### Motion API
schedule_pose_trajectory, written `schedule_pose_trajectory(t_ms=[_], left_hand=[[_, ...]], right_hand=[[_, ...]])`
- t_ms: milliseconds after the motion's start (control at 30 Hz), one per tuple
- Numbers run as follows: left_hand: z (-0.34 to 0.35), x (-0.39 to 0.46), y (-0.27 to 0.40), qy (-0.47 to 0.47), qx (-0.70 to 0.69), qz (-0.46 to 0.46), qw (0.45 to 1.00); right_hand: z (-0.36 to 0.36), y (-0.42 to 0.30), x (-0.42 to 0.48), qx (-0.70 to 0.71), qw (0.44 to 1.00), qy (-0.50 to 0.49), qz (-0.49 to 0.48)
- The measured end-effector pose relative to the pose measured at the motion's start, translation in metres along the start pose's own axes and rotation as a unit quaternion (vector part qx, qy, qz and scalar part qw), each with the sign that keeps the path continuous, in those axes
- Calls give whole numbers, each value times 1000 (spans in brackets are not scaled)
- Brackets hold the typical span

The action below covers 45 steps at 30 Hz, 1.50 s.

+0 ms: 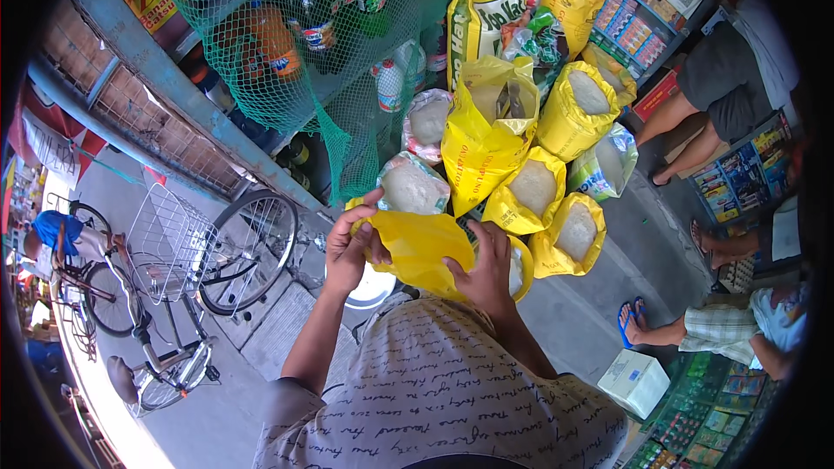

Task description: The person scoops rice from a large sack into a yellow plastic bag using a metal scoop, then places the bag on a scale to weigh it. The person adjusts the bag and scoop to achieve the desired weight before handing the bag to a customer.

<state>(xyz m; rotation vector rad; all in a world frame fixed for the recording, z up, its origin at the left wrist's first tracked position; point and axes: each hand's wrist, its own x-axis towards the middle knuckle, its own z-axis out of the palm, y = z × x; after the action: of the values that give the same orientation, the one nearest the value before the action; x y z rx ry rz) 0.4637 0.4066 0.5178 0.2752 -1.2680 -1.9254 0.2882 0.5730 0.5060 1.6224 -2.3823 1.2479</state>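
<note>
A yellow plastic bag (417, 244) is spread between my two hands, low in front of my torso. My left hand (348, 251) pinches its left edge between thumb and fingers. At the bag's right edge is my right hand (485, 267), its thumb against the near side and its fingers curled by the far side. Just beyond stands an open sack of white grain (415, 189). To the right are yellow sacks of rice (533, 187), their tops rolled open. Under the bag, a yellow bucket (526, 273) and a round white surface (371, 290) are partly hidden.
Green netting (260, 78) covers shelves of soft-drink bottles (370, 3). Several more sacks, including a tall yellow one (488, 143), crowd ahead. A bicycle (163, 339) with a wire basket stands left. People sit at right, one in blue flip-flops (627, 324), near a white box (633, 383).
</note>
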Motion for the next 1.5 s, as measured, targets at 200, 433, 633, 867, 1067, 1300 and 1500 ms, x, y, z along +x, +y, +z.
schedule_pose_trajectory(t_ms=[200, 433, 633, 867, 1067, 1300, 1500], left_hand=[[-1, -3, 6, 29, -58, 87, 994], [-1, -17, 19, 54, -34, 123, 990], [12, -26, 37, -116, 488, -160, 850], [-15, -33, -28, 74, 451, -111, 883], [-15, -31, -22, 172, 399, -59, 899], [-7, -25, -25, 160, 499, -26, 851], [7, -21, -48, 94, 623, -117, 768]], right_hand=[[48, 60, -19, 278, 863, -310, 287], [85, 36, -5, 168, 952, -226, 118], [61, 16, 36, 531, 750, -255, 301], [49, 20, 29, 306, 941, -85, 115], [28, 37, -1, -182, 974, -136, -6], [52, 100, 19, 78, 931, -296, 196], [47, 68, 33, 725, 598, -185, 287]])
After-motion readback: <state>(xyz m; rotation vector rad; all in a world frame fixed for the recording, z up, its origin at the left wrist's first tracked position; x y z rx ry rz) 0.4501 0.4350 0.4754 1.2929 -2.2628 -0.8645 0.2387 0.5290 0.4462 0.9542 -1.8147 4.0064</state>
